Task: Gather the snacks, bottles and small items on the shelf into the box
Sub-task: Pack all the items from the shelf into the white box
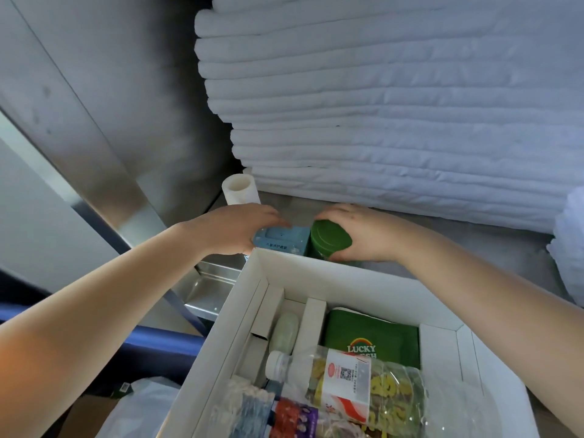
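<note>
On the grey shelf (pixel 458 248), just behind the white box (pixel 316 267), stand a light blue carton (pixel 284 240) and a green round tin (pixel 330 240), side by side. My left hand (pixel 237 227) grips the blue carton from its left and top. My right hand (pixel 363 232) holds the green tin, fingers curled round its far side and thumb under its near edge. Inside the box lie a clear plastic bottle (pixel 341 377) with a white cap, a green "LUCKY" packet (pixel 373 336), a pale small bottle (pixel 284 331) and wrapped snacks (pixel 284 412).
A tall stack of folded white linen (pixel 395 105) fills the shelf behind the items. A white roll (pixel 240 189) stands at the back left corner. A steel upright (pixel 104 143) runs down the left. A white bag (pixel 142 406) lies below left.
</note>
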